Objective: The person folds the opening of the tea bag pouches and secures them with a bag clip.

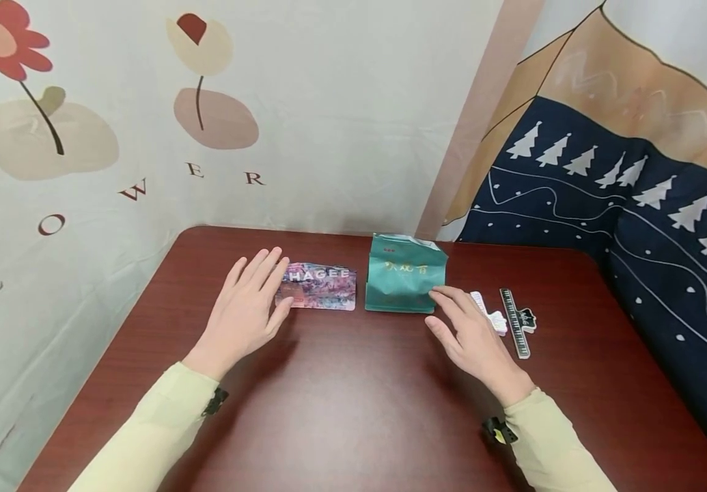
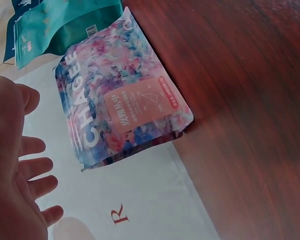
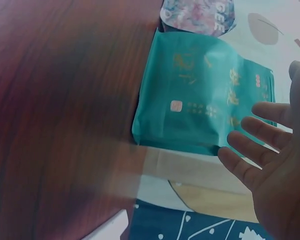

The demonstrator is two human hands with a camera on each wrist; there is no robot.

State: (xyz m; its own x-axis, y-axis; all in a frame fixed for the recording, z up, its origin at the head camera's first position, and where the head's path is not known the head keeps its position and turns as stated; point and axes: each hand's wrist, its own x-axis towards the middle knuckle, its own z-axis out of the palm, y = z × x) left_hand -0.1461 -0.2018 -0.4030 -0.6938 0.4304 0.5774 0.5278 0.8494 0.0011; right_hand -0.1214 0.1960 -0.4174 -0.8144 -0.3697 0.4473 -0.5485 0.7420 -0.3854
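A pink, blue and purple patterned pouch (image 1: 322, 287) lettered CHAGEE stands toward the back of the table. Just left of it is my left hand (image 1: 245, 307), fingers extended, overlapping its edge in the head view; whether they touch, I cannot tell. To the pouch's right stands a green bag (image 1: 404, 277) with gold characters. My right hand (image 1: 473, 338) is at the green bag's right side, holding nothing, its fingers spread and slightly bent. The left wrist view shows the patterned pouch (image 2: 125, 95) in full, and the right wrist view shows the green bag (image 3: 195, 95).
Beyond my right hand lie a white clip (image 1: 497, 322), partly hidden by that hand, and a black clip (image 1: 518, 322) with a ruler-like edge. Printed cloth (image 1: 341, 137) hangs behind the reddish-brown table (image 1: 341, 410), with a dark blue tree-patterned cloth (image 1: 574, 198) at the right.
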